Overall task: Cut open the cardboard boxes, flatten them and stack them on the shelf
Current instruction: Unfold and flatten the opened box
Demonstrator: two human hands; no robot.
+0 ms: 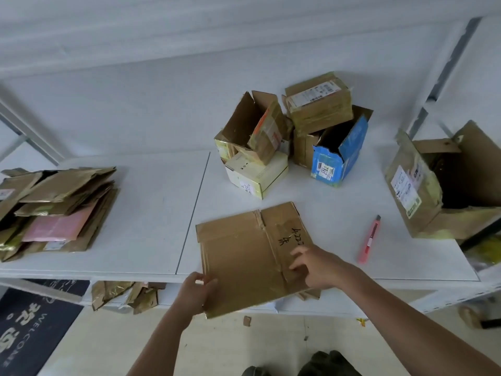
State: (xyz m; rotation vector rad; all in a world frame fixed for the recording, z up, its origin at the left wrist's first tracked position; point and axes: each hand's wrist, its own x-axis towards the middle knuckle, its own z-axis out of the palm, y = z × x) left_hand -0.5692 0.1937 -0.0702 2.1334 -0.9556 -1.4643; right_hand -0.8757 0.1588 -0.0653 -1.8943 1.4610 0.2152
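L hand (199, 290) grips the flattened box (252, 256) at its near-left edge, fingers curled round it. R hand (314, 267) rests on top w/ fingers loosely spread. Box lies flat at the shelf (151, 213) front edge, partly overhanging.

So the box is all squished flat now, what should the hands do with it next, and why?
Probably slide the flattened box left onto the stack of flattened cardboard. It already lies flat on the shelf, the left hand grips its near left edge, the right hand rests on top, and the cutter lies set aside.
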